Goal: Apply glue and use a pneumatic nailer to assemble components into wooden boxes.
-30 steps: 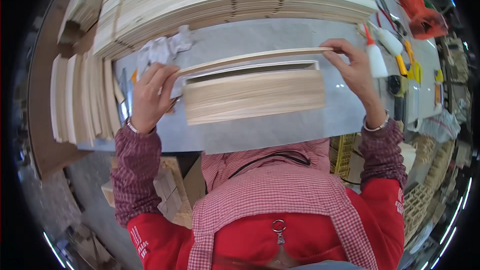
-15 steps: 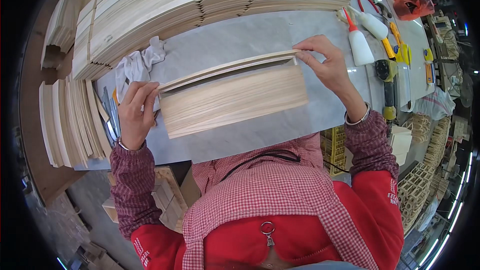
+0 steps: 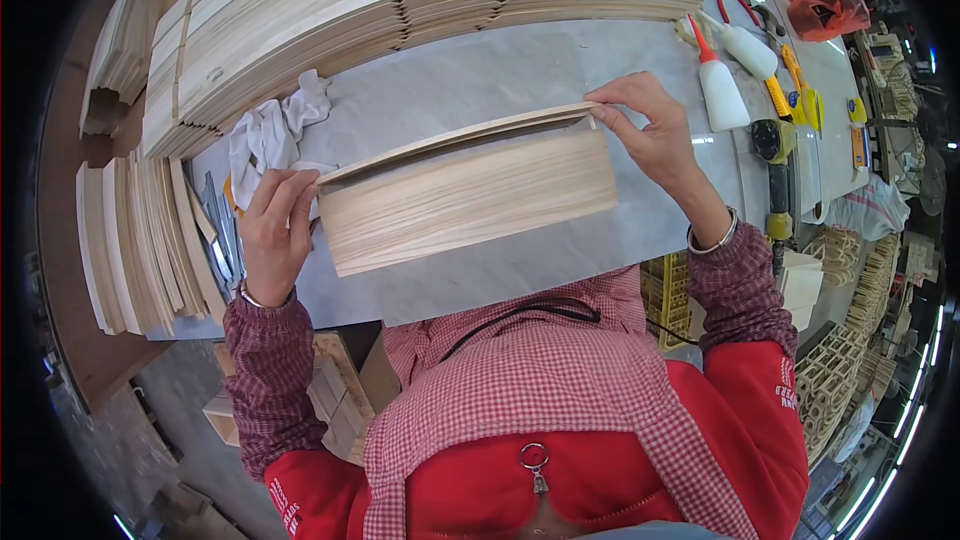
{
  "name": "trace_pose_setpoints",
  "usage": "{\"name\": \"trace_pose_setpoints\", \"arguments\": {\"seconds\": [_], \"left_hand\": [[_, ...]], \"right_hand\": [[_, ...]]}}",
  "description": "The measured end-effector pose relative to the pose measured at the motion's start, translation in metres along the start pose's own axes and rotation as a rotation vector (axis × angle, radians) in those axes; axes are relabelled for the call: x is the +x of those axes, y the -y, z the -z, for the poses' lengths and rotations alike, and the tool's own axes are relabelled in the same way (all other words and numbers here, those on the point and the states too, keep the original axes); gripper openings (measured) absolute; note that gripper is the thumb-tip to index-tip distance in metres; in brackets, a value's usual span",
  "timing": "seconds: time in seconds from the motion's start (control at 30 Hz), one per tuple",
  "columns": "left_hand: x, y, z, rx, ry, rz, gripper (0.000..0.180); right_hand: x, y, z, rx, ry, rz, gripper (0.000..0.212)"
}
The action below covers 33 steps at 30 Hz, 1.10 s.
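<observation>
A long, pale wooden box [image 3: 470, 202] sits at a slight slant on the grey worktop, its broad grained side toward me. Along its far upper edge runs a thin wooden board [image 3: 455, 134], with a dark narrow gap between it and the near side. My left hand [image 3: 275, 235] pinches the board's left end between thumb and fingers. At the opposite end, my right hand [image 3: 655, 135] is closed on the board's right corner, thumb on the near side. The inside of the box is mostly hidden.
Strapped stacks of wooden boards [image 3: 300, 50] line the back. More boards [image 3: 145, 245] stand at left, near a white cloth [image 3: 275, 130]. At right lie white squeeze bottles [image 3: 722, 95], a power tool [image 3: 772, 145], pliers [image 3: 735, 2] and a red plastic bag [image 3: 825, 5].
The thin board has tipped slightly toward the box, and the dark gap looks narrower. Both hands keep their hold, nearly in the same place.
</observation>
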<state>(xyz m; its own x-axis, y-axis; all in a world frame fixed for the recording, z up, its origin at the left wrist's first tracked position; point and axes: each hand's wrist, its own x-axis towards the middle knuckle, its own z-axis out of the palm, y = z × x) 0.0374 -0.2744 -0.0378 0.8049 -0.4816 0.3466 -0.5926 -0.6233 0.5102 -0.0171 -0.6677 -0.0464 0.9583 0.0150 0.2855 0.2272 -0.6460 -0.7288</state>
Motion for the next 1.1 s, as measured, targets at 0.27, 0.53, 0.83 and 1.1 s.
{"name": "trace_pose_setpoints", "arguments": {"seconds": [0.27, 0.53, 0.83, 1.1], "left_hand": [[-0.002, 0.002, -0.002, 0.056, -0.036, -0.030, 0.014], [-0.005, 0.000, -0.003, -0.307, -0.028, 0.282, 0.010], [-0.003, -0.001, -0.009, -0.571, -0.065, 0.562, 0.011], [-0.006, 0.002, -0.011, -0.487, -0.041, 0.561, 0.012]], "right_hand": [[-0.002, 0.002, 0.000, -0.060, -0.023, 0.053, 0.012], [-0.003, 0.013, 0.002, 0.196, -0.043, -0.197, 0.010], [-0.008, 0.010, -0.002, 0.257, -0.024, -0.389, 0.008], [-0.010, 0.008, -0.003, 0.198, 0.002, -0.410, 0.008]]}}
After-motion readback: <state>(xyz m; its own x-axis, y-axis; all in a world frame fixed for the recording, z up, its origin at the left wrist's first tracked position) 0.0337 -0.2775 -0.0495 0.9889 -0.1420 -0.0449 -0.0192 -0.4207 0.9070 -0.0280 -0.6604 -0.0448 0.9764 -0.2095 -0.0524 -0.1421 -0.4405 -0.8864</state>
